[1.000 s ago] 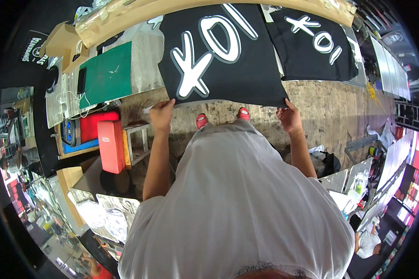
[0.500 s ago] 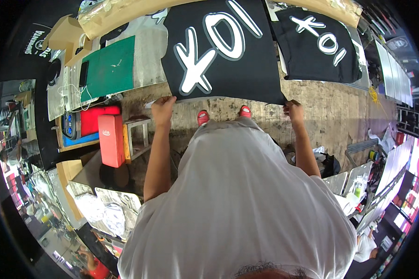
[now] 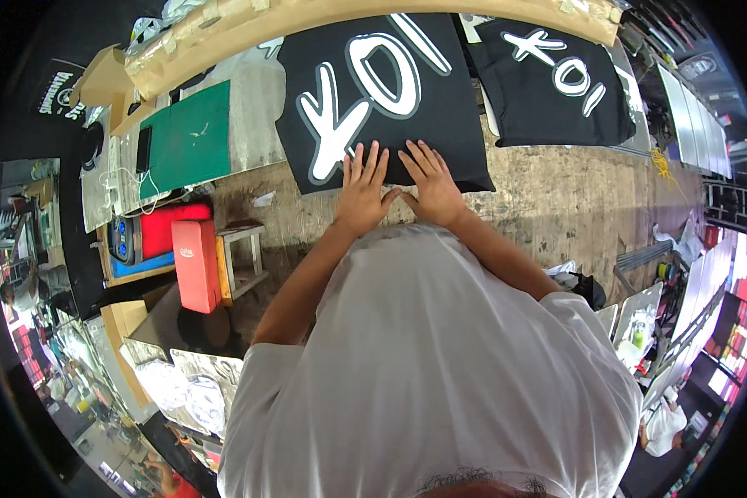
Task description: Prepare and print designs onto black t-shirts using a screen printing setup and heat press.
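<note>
A black cloth panel (image 3: 315, 54) with large white, grey-edged lettering lies spread before me, its near edge at the table's front. Flat on that near edge rests my left hand (image 3: 363, 191), fingers stretched out and pointing away from me. Beside it my right hand (image 3: 432, 184) lies the same way, fingers slightly spread. The two thumbs come close together at the cloth's edge. Neither hand grips anything. To the right is a second black printed cloth (image 3: 523, 100), with smaller white lettering.
A long cardboard roll (image 3: 373, 17) runs along the back. On the left are a green mat (image 3: 191, 137), a black phone (image 3: 144, 149) with a white cable, and an open carton (image 3: 104, 79). Below stands a red box (image 3: 195, 266) by a wooden stool (image 3: 245, 257).
Both hands have let go of the cloth's near corners and come inward, now lying flat on it. The cloth's near edge hangs down instead of being pulled taut.
</note>
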`<action>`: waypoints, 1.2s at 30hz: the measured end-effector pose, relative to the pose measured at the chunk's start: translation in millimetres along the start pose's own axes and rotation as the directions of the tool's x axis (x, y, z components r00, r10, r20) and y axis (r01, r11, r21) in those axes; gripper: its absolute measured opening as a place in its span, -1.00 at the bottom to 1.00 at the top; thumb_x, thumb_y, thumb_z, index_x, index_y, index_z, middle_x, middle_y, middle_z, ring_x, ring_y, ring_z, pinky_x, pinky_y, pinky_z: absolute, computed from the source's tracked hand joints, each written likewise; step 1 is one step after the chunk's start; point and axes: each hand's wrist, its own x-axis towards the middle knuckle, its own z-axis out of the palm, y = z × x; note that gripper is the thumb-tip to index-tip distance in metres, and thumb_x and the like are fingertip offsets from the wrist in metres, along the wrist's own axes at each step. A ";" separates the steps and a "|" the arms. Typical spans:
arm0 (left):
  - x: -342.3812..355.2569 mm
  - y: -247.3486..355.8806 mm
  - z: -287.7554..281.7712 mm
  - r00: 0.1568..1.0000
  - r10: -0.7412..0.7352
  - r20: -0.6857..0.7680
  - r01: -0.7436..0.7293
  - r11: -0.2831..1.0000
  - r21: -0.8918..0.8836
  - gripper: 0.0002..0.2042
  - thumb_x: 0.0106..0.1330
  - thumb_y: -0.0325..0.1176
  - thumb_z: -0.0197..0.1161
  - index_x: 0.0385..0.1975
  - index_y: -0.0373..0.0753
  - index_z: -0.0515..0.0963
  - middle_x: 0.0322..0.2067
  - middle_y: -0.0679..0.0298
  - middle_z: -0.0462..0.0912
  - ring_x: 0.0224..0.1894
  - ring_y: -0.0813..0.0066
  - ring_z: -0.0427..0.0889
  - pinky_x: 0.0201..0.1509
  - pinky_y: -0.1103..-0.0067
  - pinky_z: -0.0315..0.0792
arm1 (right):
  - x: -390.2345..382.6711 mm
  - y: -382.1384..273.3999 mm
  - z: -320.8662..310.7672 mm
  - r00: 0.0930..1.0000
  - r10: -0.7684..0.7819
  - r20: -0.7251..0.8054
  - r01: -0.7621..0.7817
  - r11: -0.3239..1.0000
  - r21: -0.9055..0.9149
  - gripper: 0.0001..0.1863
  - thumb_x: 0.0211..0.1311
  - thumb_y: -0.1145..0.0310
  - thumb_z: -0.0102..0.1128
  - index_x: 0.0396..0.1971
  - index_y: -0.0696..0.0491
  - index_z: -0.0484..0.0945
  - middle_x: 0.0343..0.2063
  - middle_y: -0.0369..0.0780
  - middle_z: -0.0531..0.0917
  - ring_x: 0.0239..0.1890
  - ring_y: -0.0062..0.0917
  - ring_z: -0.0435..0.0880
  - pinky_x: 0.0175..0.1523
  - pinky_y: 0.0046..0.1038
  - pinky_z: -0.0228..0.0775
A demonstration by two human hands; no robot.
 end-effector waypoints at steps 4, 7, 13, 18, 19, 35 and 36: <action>-5.2 0.2 9.6 0.999 0.025 -0.029 -0.026 0.999 -0.022 -0.10 0.36 0.33 -0.01 0.53 -0.16 -0.01 0.54 0.02 -0.15 0.58 -0.09 -0.28 0.54 -0.06 -0.31 | -13.3 7.9 -0.6 0.997 0.016 0.081 -0.005 0.989 -0.145 -0.21 0.30 0.05 0.23 0.44 0.07 0.20 0.47 -0.08 0.15 0.55 -0.16 -0.03 0.56 -0.02 -0.20; -7.3 -1.9 9.7 0.999 0.032 -0.023 -0.033 0.999 -0.036 -0.08 0.35 0.37 -0.05 0.54 -0.17 -0.03 0.55 0.02 -0.18 0.58 -0.10 -0.30 0.54 -0.07 -0.34 | -15.3 11.7 -0.3 0.997 0.041 0.067 -0.031 0.990 -0.141 -0.21 0.34 0.01 0.18 0.44 0.10 0.18 0.46 -0.04 0.15 0.54 -0.10 -0.03 0.55 0.03 -0.20; -1.6 12.4 7.2 0.998 0.041 -0.055 -0.040 0.999 0.012 -0.08 0.34 0.33 0.03 0.51 -0.25 0.04 0.52 -0.07 -0.10 0.57 -0.14 -0.23 0.54 -0.07 -0.30 | 57.4 31.2 10.7 0.972 0.019 -0.235 -0.052 0.989 -0.138 -0.16 0.35 -0.12 0.11 0.44 0.12 0.16 0.43 0.17 0.11 0.49 0.18 -0.01 0.49 0.18 -0.15; 7.8 9.8 4.9 0.985 0.051 -0.165 -0.077 0.985 -0.153 -0.11 0.32 0.21 0.18 0.45 -0.36 0.11 0.48 -0.16 0.00 0.53 -0.24 -0.10 0.54 0.00 -0.16 | 127.2 79.9 6.7 0.965 0.183 -0.188 -0.243 0.895 -0.374 -0.13 0.38 -0.31 -0.12 0.49 -0.01 0.12 0.50 -0.02 0.08 0.55 0.00 -0.08 0.53 0.11 -0.20; 6.2 3.2 3.4 0.970 0.005 -0.245 -0.051 0.982 -0.181 -0.12 0.31 0.16 0.26 0.45 -0.34 0.12 0.47 -0.16 0.04 0.51 -0.26 -0.04 0.53 0.01 -0.10 | 129.7 93.7 0.7 0.951 0.290 -0.110 -0.309 0.853 -0.421 -0.12 0.40 -0.33 -0.21 0.51 -0.02 0.08 0.54 -0.09 -0.01 0.57 -0.06 -0.16 0.56 0.04 -0.30; 20.0 -84.2 0.3 0.893 -0.304 -0.330 0.289 0.953 -0.097 -0.05 0.39 0.28 0.05 0.46 -0.48 -0.01 0.48 -0.24 -0.05 0.52 -0.27 -0.11 0.53 -0.02 -0.15 | 105.9 133.4 -8.6 0.943 0.287 -0.167 -0.329 0.877 -0.350 -0.06 0.41 -0.36 -0.24 0.51 0.08 0.01 0.54 -0.13 -0.01 0.58 -0.19 -0.16 0.57 -0.11 -0.13; 34.1 -97.0 -3.0 0.888 -0.292 -0.356 0.278 0.956 -0.091 -0.05 0.39 0.28 0.05 0.46 -0.48 -0.01 0.48 -0.24 -0.05 0.52 -0.27 -0.11 0.53 -0.02 -0.15 | 102.5 132.8 -8.1 0.945 0.280 -0.171 -0.324 0.879 -0.350 -0.05 0.41 -0.34 -0.22 0.51 0.13 0.00 0.54 -0.11 -0.01 0.58 -0.17 -0.14 0.57 -0.14 -0.13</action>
